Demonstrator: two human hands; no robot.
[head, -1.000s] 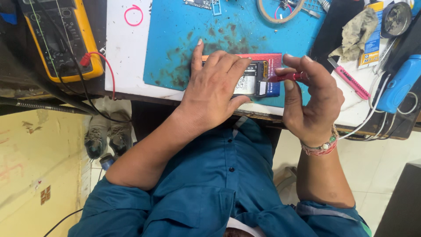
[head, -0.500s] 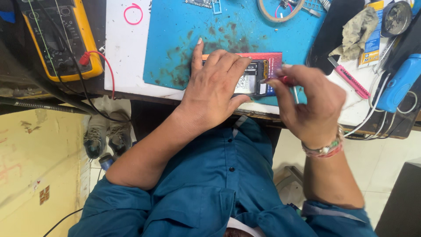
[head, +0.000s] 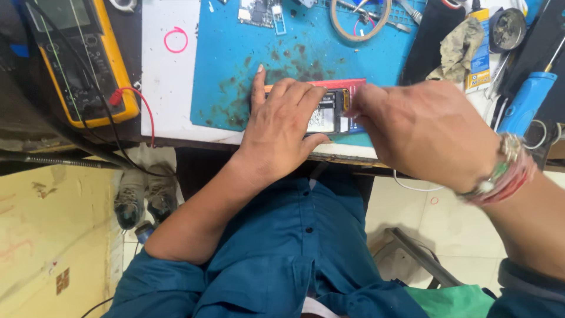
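Hands: two; left hand [head: 282,126] flat, fingers [head: 294,94] spread, pressing the phone.
Right hand [head: 424,129]: fingers pinched at the phone's right end; grip hidden.
Phone [head: 326,115]: one, opened, under both, on the blue mat [head: 235,53].
Meter [head: 76,59]: one, far left of the desk [head: 168,100].

The left hand [head: 282,126] covers most of the opened phone [head: 326,115], so only a strip of its insides shows. The right hand [head: 424,129] hides its own fingertips and whatever they pinch. The far edge crops the yellow multimeter [head: 76,59] and the circuit board [head: 259,12].
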